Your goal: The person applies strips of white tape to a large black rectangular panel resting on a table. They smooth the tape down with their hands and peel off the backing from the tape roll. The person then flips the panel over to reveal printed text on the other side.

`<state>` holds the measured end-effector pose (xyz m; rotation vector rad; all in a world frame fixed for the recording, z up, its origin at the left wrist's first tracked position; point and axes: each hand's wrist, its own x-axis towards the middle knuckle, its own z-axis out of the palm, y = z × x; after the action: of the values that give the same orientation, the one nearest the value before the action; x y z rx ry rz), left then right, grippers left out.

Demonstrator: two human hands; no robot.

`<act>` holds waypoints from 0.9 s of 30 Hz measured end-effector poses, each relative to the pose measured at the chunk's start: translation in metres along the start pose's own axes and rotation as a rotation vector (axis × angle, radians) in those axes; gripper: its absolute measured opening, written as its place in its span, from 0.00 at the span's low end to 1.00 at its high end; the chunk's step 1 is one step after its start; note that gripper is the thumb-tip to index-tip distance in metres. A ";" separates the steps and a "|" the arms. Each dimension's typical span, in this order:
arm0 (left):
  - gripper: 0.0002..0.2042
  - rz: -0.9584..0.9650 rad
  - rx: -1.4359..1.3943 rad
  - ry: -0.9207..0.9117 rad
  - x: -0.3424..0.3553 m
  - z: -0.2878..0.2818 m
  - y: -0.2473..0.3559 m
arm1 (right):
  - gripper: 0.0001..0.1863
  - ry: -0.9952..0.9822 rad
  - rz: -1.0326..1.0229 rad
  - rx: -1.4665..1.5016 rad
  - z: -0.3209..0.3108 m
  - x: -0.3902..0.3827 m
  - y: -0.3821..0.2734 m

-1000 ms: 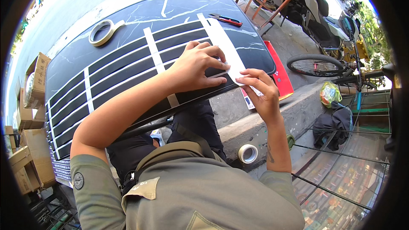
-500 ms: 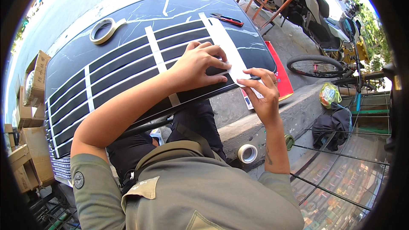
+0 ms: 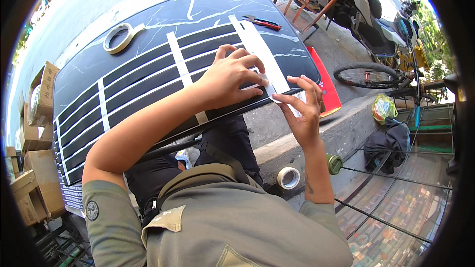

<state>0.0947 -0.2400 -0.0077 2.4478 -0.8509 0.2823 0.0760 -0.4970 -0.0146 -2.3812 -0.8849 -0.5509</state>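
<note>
- White strip (image 3: 267, 57): right hand (image 3: 305, 107) pinches its near end; left hand (image 3: 230, 76) touches its edge, grip unclear.
- Likely light, bendy, easily creased; best held by edges.
- It lies beside black panels (image 3: 138, 65) on the dark surface (image 3: 158, 20).

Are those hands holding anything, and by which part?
The right hand appears to pinch the long, flat white strip by its near end; the left hand touches its left edge, fingers spread.
</note>
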 end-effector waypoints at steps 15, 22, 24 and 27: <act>0.11 0.009 0.003 -0.052 -0.001 -0.005 0.010 | 0.14 -0.061 -0.056 -0.019 -0.007 0.003 0.003; 0.16 0.034 0.183 -0.074 -0.007 -0.004 0.026 | 0.08 -0.138 -0.087 -0.004 -0.016 0.012 0.000; 0.19 0.023 0.246 -0.075 -0.008 0.000 0.033 | 0.07 -0.169 -0.095 -0.025 -0.019 0.015 -0.001; 0.22 -0.024 0.102 -0.096 -0.010 0.005 0.040 | 0.06 -0.137 -0.122 -0.062 -0.025 0.020 -0.003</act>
<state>0.0624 -0.2644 0.0007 2.5826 -0.8670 0.2056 0.0830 -0.5008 0.0162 -2.4568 -1.0940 -0.4720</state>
